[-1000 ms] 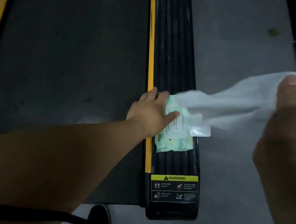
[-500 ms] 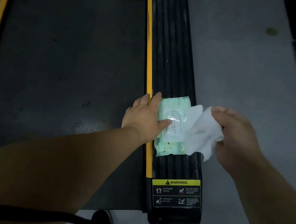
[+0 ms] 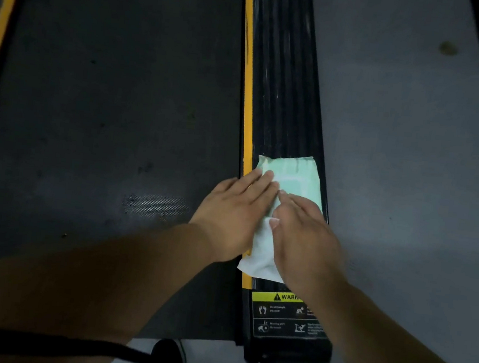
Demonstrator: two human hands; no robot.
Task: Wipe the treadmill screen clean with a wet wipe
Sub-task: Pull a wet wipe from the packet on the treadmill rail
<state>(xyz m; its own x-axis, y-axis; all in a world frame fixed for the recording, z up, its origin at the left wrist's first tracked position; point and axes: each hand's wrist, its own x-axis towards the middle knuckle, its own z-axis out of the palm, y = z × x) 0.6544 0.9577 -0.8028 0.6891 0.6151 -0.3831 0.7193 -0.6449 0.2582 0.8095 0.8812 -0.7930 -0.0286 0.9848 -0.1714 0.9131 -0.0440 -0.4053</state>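
While the white, damp-looking wet wipe (image 3: 263,256) lies pinned under the right hand (image 3: 303,237) at the near end of the pale green soft wipe pack (image 3: 291,176), the job is probably shutting the pack's lid: press flat and even, and keep the wipe clear of the seal. The left hand (image 3: 235,210) lies open, fingers flat on the pack's left edge. The pack sits on the black ribbed treadmill side rail (image 3: 283,83), beside the dark belt (image 3: 109,95); grey floor (image 3: 397,138) lies to the right, dimly lit. The screen is out of view.
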